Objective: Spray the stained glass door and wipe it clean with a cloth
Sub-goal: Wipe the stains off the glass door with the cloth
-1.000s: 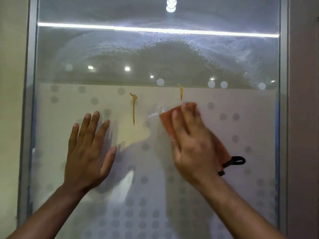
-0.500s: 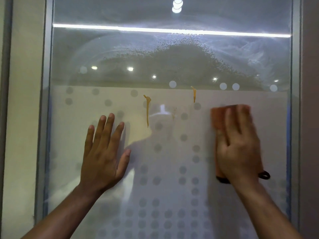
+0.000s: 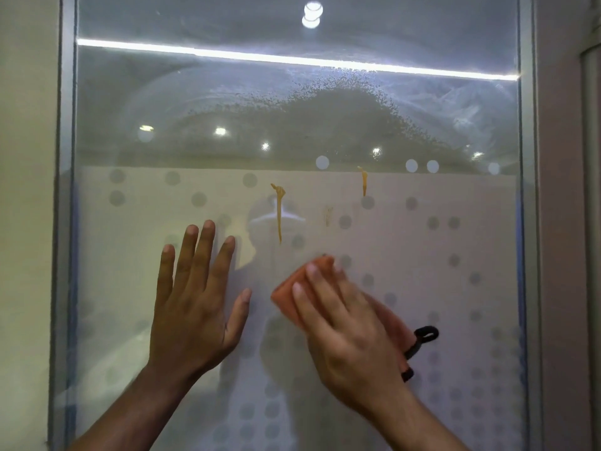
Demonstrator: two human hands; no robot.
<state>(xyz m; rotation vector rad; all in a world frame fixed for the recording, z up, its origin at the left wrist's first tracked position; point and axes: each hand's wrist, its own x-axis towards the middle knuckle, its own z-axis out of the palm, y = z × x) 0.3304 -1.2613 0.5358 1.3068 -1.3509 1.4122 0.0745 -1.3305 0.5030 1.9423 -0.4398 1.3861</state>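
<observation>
Head view. My left hand (image 3: 195, 304) lies flat on the glass door (image 3: 455, 255), at about 7 o'clock from the middle of the picture. Its fingers are straight and a little spread, the thumb sticks out to the side, and it holds nothing.

My right hand (image 3: 351, 333) is at about 5 o'clock, its arm coming up from the bottom right. Its fingers lie flat and point to 11 o'clock, pressing the orange cloth (image 3: 289, 292) onto the glass — they are not curled round it. The hand looks blurry. A black loop (image 3: 426, 335) pokes out from under the cloth at 3 o'clock of the hand.

The left thumb is just beside the cloth's low corner, with a thin gap between them.

A long stain (image 3: 279, 216) runs down the glass at 11 o'clock from the cloth, a little apart from it. A faint smear (image 3: 327, 216) sits at 12 o'clock above the cloth, and a short stain (image 3: 364, 185) is higher, at 1 o'clock.

Spray drops (image 3: 325, 102) fog the top part of the glass, under a bright light strip (image 3: 292, 58).

At 3 o'clock of the right hand there is dotted glass all the way to the right frame (image 3: 527, 222). At 9 o'clock of the left hand there is glass up to the left frame (image 3: 65, 222) — beyond that, the wall (image 3: 29, 190).
</observation>
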